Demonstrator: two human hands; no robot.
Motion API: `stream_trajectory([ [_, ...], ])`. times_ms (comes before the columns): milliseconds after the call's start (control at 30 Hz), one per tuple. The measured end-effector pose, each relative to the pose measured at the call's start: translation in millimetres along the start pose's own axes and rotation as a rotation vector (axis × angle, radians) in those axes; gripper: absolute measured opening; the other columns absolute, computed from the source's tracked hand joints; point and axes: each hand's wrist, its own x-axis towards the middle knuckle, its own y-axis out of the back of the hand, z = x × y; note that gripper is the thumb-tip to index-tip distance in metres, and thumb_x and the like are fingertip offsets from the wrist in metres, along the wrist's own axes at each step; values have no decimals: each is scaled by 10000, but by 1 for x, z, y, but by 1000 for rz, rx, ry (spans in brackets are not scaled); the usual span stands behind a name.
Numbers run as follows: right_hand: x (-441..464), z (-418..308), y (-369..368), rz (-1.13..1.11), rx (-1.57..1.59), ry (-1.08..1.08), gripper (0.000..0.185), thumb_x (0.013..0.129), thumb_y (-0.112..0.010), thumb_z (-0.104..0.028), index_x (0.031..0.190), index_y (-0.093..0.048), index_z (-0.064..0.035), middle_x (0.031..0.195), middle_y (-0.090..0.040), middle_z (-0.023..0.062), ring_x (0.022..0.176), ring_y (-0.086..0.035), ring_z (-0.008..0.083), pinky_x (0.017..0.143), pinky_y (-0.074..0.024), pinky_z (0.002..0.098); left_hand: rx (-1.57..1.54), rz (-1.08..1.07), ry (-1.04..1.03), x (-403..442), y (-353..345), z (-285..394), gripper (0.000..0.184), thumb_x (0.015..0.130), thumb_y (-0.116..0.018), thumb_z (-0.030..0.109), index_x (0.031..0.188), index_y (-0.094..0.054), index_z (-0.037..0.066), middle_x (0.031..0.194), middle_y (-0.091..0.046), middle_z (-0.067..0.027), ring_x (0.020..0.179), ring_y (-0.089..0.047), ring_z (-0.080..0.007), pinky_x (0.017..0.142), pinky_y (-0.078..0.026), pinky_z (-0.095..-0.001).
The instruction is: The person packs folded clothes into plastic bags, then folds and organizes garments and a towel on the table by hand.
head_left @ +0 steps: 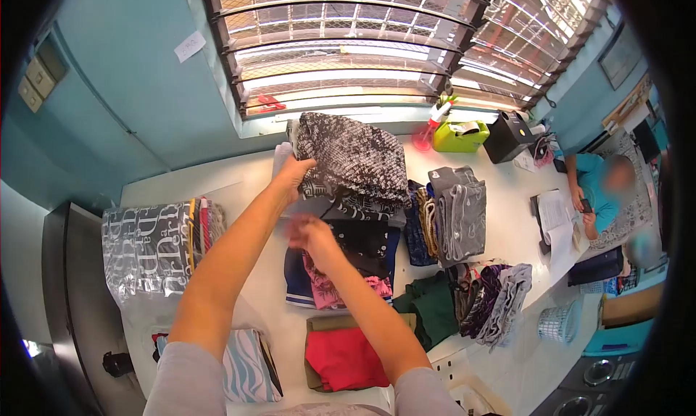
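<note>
My left hand (296, 177) grips the left edge of a folded black-and-white patterned garment (355, 155), thumb on top and the other fingers partly hidden. That garment tops a stack of folded clothes by the window wall. My right hand (312, 235) is over the front of the stack, smeared by motion, so its fingers are unclear. Beneath and near it are a folded black garment (362, 236) and a pink printed garment (330, 289). Closer to me, a folded red garment (348, 358) rests on an olive one (314, 343).
Folded grey clothes (460, 213) and a dark green garment (431, 311) sit on the right. A plastic-wrapped bundle (145, 246) lies left. A lime-green container (462, 137) and black box (509, 137) stand by the window. A person (598, 191) sits at the far right.
</note>
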Motion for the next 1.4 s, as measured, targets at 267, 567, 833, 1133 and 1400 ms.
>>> stream_trajectory([
  [267,96,11,67,-312,1360,414,508,918,-360,-389,1312,-394,-69,1341,-417,121,1249,-366,311,1046,-274,491,8,30,-89,-34,-30,24,428,747,-551,-47,1141,-399,22,979,-567,-131,781,-626,-219,617,-558,-355],
  [567,-22,-53,57,-89,861,287,628,874,-324,-500,1370,-320,-115,1382,-343,79,1279,-274,259,1057,-188,464,16,-101,-184,-184,31,51,538,729,-594,-41,1230,-424,57,1024,-599,-72,858,-611,-155,746,-534,-297],
  [833,-183,-32,-17,-64,310,-46,560,846,-507,-378,1299,-396,-67,1245,-483,81,1127,-454,237,960,-358,414,116,169,-183,-415,125,35,553,726,-611,17,1246,-425,17,1064,-591,-69,915,-586,-147,798,-476,-286],
  [1133,-274,68,-142,-272,81,-176,571,810,-631,-276,1286,-402,-60,1173,-553,64,1029,-556,186,884,-468,337,-152,315,-253,-566,245,-31,260,691,-563,-45,944,-623,-30,921,-646,-101,816,-623,-172,706,-494,-281],
  [1400,-252,165,-112,-41,-111,-394,475,695,-457,-20,1170,-445,-41,1005,-564,76,942,-549,205,840,-476,350,-280,285,151,-542,339,-140,512,718,-643,97,1202,-487,36,1059,-605,-88,938,-604,-208,806,-514,-360],
])
